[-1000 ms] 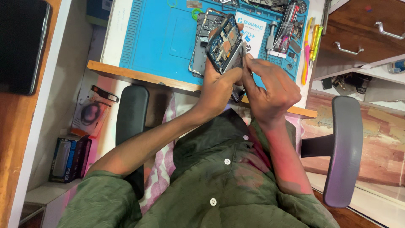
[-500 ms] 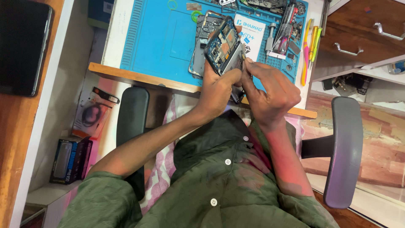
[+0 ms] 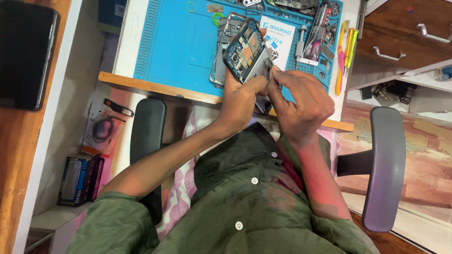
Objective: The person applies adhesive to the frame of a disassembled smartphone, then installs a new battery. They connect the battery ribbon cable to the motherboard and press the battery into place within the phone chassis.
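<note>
White table (image 3: 129, 56) edged in wood is seen from above, with a blue mat (image 3: 179, 47) spread over most of it. An opened phone (image 3: 247, 49), its back off and its boards and small parts exposed, is held tilted above the near edge of the mat, over a bare metal frame (image 3: 221, 56) that lies flat on the mat. The phone is gripped from below by the left hand (image 3: 242, 101), whose fingers are closed around its lower end. The right hand (image 3: 301, 101) is set just beside the left, its fingers (image 3: 278, 77) pinched together at the phone's lower right corner; whether a tool or small part is held between them cannot be told. On the far right of the mat a white card (image 3: 278, 40), a screwdriver (image 3: 319, 23) and loose small parts are laid, and beyond the mat's right edge a pink tool (image 3: 340, 70) and a yellow tool (image 3: 349, 44) lie side by side. Wooden drawers (image 3: 405, 33) with metal handles are seen at the upper right. A dark phone (image 3: 23, 56) rests on a wooden shelf at the left, well apart from the hands. Below the table, a packaged cable (image 3: 101, 131) and a dark box (image 3: 77, 181) are seen on the floor. Grey chair armrests (image 3: 386, 164) flank a green shirt (image 3: 245, 207).
</note>
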